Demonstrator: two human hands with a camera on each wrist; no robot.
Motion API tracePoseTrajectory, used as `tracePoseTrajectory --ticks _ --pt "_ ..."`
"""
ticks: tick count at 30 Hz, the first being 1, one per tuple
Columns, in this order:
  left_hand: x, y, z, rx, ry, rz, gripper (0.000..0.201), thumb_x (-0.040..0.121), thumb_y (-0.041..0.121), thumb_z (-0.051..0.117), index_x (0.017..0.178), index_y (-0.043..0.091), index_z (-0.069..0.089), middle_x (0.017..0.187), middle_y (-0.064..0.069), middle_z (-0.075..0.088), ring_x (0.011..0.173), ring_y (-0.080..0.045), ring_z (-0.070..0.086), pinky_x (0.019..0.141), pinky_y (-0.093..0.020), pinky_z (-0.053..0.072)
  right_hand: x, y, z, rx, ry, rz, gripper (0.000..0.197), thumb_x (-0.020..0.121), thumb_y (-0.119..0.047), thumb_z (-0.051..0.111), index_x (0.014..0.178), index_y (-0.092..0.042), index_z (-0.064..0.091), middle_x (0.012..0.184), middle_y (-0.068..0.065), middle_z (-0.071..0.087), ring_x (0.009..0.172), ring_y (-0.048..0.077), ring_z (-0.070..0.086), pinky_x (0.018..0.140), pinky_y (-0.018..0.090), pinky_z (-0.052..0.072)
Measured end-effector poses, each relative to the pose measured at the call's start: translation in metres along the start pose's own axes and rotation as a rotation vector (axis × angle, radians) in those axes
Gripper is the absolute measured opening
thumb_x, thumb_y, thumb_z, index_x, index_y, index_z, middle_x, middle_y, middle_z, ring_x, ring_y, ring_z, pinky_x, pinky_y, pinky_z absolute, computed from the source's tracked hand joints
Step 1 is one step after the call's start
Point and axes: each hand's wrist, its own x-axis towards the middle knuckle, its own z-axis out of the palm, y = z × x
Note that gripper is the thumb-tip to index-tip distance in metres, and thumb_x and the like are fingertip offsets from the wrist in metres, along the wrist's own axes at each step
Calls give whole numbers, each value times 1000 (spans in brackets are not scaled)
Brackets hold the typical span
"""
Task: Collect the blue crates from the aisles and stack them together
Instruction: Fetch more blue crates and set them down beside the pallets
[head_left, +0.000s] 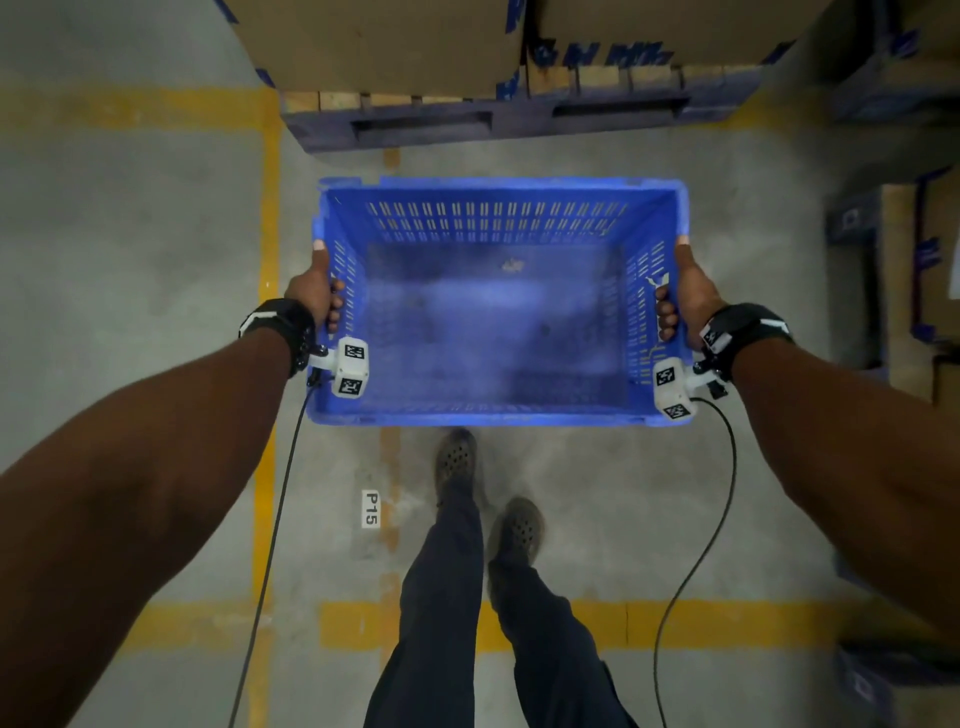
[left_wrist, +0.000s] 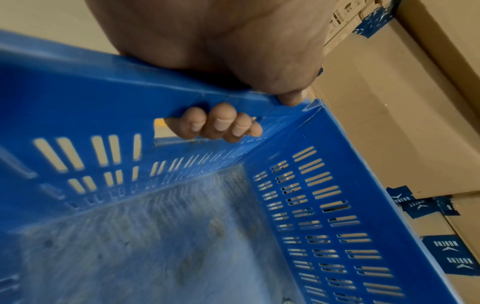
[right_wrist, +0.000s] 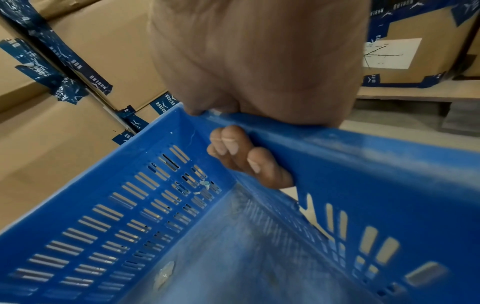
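I carry one blue slotted crate (head_left: 498, 218) in front of me, above the floor, open side up and holding only a few bits of debris. My left hand (head_left: 318, 293) grips its left handle slot, thumb along the rim. In the left wrist view the fingers (left_wrist: 221, 123) curl through the slot of the crate (left_wrist: 103, 98). My right hand (head_left: 681, 296) grips the right handle the same way. The right wrist view has its fingers (right_wrist: 241, 156) hooked under the rim of the crate (right_wrist: 363, 164). No other crate is in view.
Straight ahead a dark pallet (head_left: 467, 124) carries brown cardboard boxes (head_left: 384, 41) sealed with blue tape. More boxes (head_left: 919, 270) stand at the right. Yellow lines (head_left: 270, 208) and a "P15" label (head_left: 370, 509) mark the concrete floor. My feet (head_left: 457, 457) are just behind the crate.
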Motion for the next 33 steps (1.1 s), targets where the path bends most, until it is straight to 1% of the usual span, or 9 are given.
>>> tracePoseTrajectory --ticks 15,20,22,24,25,27,29,31,33 --pt "8 -8 -1 6 39 43 70 84 85 34 71 18 49 54 -1 40 41 -20 31 46 -27 29 6 0 5 20 107 -22 78 79 -91 35 65 -15 48 50 5 40 38 21 35 44 26 34" --pt "3 -4 1 4 86 106 62 96 69 39 85 11 56 65 -5 51 46 -20 45 51 -32 45 12 -2 3 -13 146 -18 73 86 -82 40 71 -12 55 58 7 48 43 21 43 46 26 38" --pt "-2 0 -3 105 107 160 57 101 59 39 87 7 57 70 -7 54 53 -23 51 57 -34 48 13 -4 -2 -65 156 -14 70 92 -74 40 81 -9 62 71 12 61 55 26 56 51 29 49" --pt "-11 8 -13 287 162 234 52 103 53 40 72 12 52 66 -6 49 60 -28 47 59 -34 37 9 -10 -11 -185 181 -27 75 97 -70 34 102 -3 68 96 24 69 83 39 67 77 41 56" --pt "-18 15 -19 338 212 247 48 103 50 43 74 12 53 70 -7 50 69 -29 49 63 -35 35 5 -16 -18 -234 186 -33 75 100 -64 30 115 1 65 109 30 67 98 43 64 89 45 50" --pt "-34 26 -30 338 264 265 41 103 43 48 107 5 63 102 -12 62 102 -29 59 85 -33 40 -11 -28 -27 -370 221 -111 62 106 -49 32 134 2 53 125 34 59 115 46 57 97 45 42" --pt "-61 41 -43 374 214 344 49 103 39 50 139 5 53 139 -17 55 130 -30 51 107 -31 34 -49 -46 -30 -430 231 -169 59 104 -50 41 141 -4 49 139 25 56 128 39 52 105 39 38" --pt "-96 54 -59 418 159 490 53 103 39 51 147 9 48 150 -17 47 139 -31 44 116 -33 29 -85 -61 -32 -412 246 -275 61 102 -48 48 149 -10 44 150 19 48 138 34 45 112 36 32" --pt "-135 63 -75 493 166 661 60 99 47 50 147 11 48 152 -16 46 141 -29 41 116 -31 25 -126 -75 -33 -445 224 -384 64 101 -46 52 153 -11 39 155 17 42 143 31 40 118 37 29"
